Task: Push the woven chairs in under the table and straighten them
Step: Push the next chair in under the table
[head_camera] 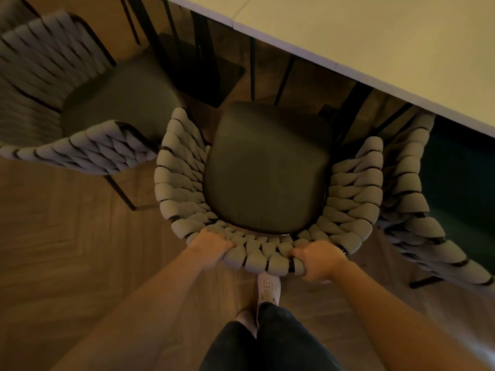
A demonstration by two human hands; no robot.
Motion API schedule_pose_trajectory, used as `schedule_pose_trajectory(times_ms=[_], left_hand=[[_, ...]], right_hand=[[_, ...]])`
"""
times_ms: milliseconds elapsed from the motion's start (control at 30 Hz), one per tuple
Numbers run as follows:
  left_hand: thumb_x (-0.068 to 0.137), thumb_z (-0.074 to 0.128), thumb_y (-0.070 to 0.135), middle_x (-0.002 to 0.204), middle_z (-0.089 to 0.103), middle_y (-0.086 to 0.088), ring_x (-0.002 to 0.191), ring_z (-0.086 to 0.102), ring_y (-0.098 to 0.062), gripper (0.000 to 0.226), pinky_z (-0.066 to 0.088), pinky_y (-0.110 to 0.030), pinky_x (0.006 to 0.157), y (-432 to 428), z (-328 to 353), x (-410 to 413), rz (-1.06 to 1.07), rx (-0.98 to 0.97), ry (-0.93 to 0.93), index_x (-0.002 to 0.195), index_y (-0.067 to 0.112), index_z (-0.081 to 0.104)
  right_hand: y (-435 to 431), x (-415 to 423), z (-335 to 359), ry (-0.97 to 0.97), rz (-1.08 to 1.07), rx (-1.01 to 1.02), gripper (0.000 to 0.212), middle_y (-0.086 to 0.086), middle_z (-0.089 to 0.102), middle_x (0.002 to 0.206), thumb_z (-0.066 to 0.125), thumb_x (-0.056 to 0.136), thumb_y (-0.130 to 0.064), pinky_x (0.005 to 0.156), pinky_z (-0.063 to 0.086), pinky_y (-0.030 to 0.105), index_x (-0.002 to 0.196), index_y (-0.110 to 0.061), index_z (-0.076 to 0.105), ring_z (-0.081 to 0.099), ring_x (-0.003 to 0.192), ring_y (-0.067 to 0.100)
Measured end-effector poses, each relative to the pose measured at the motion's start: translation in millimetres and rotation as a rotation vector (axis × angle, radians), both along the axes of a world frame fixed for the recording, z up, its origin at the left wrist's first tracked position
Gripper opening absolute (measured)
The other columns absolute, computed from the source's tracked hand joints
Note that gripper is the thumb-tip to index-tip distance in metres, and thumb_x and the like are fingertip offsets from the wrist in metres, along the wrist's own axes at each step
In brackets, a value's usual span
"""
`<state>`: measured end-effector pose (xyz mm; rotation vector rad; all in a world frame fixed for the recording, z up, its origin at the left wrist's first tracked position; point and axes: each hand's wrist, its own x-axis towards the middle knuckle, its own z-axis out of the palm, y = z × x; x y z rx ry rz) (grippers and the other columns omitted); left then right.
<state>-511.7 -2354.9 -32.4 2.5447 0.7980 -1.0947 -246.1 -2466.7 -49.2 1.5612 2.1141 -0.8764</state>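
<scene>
The worktop (375,44) is the landmark here: its pale edge runs on a slant, and everything I describe sits on my side of that edge or tucked below it. On the wooden floor (67,250) stand three woven chairs. The left chair (80,108) stands clear of the worktop edge, turned askew, its seat wholly out in the open. The right chair (417,199) is partly beneath the edge, its dark seat disappearing under the slab. The middle chair (267,170), the one I am working on, has only the front of its dark cushion close to the edge; most of the seat and the whole curved woven back remain outside, on my side.

My left hand (211,246) is my grip on the back rail's left part, fingers curled over the padded weave and clamped on it. My right hand (318,261) is clamped the same way on the rail's right part. One white shoe (268,287) stands just behind the rail, farthest from the worktop.

I judge this to be the pushing step for the middle chair, barely begun. The next move calls for an even forward shove from both hands so the seat slides below the edge, with a slight twist to square the back to that edge and to keep the woven arms from snagging either neighbouring chair. The left chair needs the same afterwards.
</scene>
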Motion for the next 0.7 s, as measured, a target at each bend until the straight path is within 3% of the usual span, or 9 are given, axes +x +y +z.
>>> schedule_pose_trajectory(times_ms=[167, 267, 367, 467, 533, 600, 667, 700], left_hand=[[0.095, 0.05, 0.037, 0.127, 0.055, -0.002, 0.111, 0.055, -0.023, 0.041, 0.044, -0.042, 0.094, 6, 1, -4, 0.001, -0.049, -0.083, 0.135, 0.029, 0.045], [0.088, 0.048, 0.065, 0.132, 0.053, -0.002, 0.115, 0.053, -0.022, 0.07, 0.04, -0.037, 0.097, 7, 7, -7, 0.005, -0.131, -0.049, 0.146, 0.027, 0.036], [0.079, 0.027, 0.085, 0.14, 0.051, 0.002, 0.124, 0.049, -0.018, 0.089, 0.037, -0.033, 0.101, 17, 13, -19, 0.139, -0.186, -0.104, 0.145, 0.028, 0.041], [0.078, 0.002, 0.079, 0.119, 0.065, 0.006, 0.108, 0.056, -0.014, 0.09, 0.036, -0.028, 0.091, 27, 18, -32, 0.196, -0.113, -0.199, 0.126, 0.03, 0.06], [0.082, -0.004, 0.077, 0.111, 0.067, 0.009, 0.104, 0.058, -0.012, 0.089, 0.034, -0.03, 0.094, 35, 15, -41, 0.203, -0.021, -0.281, 0.116, 0.031, 0.065], [0.09, 0.014, 0.064, 0.114, 0.067, 0.004, 0.109, 0.058, -0.016, 0.069, 0.034, -0.039, 0.102, 43, 2, -52, 0.225, 0.122, -0.368, 0.109, 0.027, 0.069], [0.095, 0.046, 0.043, 0.127, 0.062, -0.008, 0.124, 0.052, -0.029, 0.038, 0.03, -0.052, 0.109, 50, -10, -60, 0.317, 0.314, -0.461, 0.112, 0.018, 0.069], [0.094, 0.056, 0.034, 0.136, 0.054, -0.014, 0.132, 0.044, -0.033, 0.034, 0.024, -0.054, 0.112, 53, -12, -60, 0.406, 0.4, -0.509, 0.12, 0.014, 0.066]], right_hand=[[3, 4, 2, 0.027, 0.015, -0.005, 0.044, -0.002, 0.061, 0.11, 0.055, 0.084, -0.053, 0.073, 0.036, 0.027, 0.121, -0.03, 0.053, 0.057, 0.092, 0.017], [4, 5, 2, 0.007, 0.034, -0.023, 0.063, -0.002, 0.061, 0.113, 0.05, 0.081, -0.072, 0.077, 0.043, 0.029, 0.126, -0.029, 0.051, 0.058, 0.095, 0.017], [0, 6, 2, -0.019, -0.045, -0.047, 0.086, 0.001, 0.061, 0.115, 0.035, 0.073, -0.087, 0.082, 0.046, 0.032, 0.134, -0.027, 0.049, 0.058, 0.096, 0.018], [-16, 3, 1, 0.024, -0.154, 0.167, 0.097, -0.002, 0.065, 0.11, 0.018, 0.069, -0.092, 0.086, 0.046, 0.032, 0.125, -0.025, 0.06, 0.06, 0.093, 0.018], [-33, -5, -3, 0.141, -0.303, 0.44, 0.083, -0.003, 0.07, 0.094, 0.02, 0.084, -0.083, 0.083, 0.051, 0.036, 0.106, -0.022, 0.072, 0.065, 0.085, 0.018], [-43, -16, -3, 0.275, -0.599, 0.598, 0.063, -0.002, 0.071, 0.096, 0.029, 0.097, -0.064, 0.087, 0.053, 0.045, 0.098, -0.02, 0.074, 0.065, 0.094, 0.017], [-43, -26, 0, 0.249, -0.926, 0.676, 0.038, 0.007, 0.06, 0.128, 0.05, 0.097, -0.044, 0.103, 0.043, 0.05, 0.117, -0.018, 0.067, 0.05, 0.124, 0.023], [-41, -30, -1, 0.181, -1.099, 0.69, 0.041, 0.01, 0.045, 0.143, 0.059, 0.094, -0.034, 0.108, 0.036, 0.049, 0.131, -0.018, 0.057, 0.038, 0.136, 0.026]])
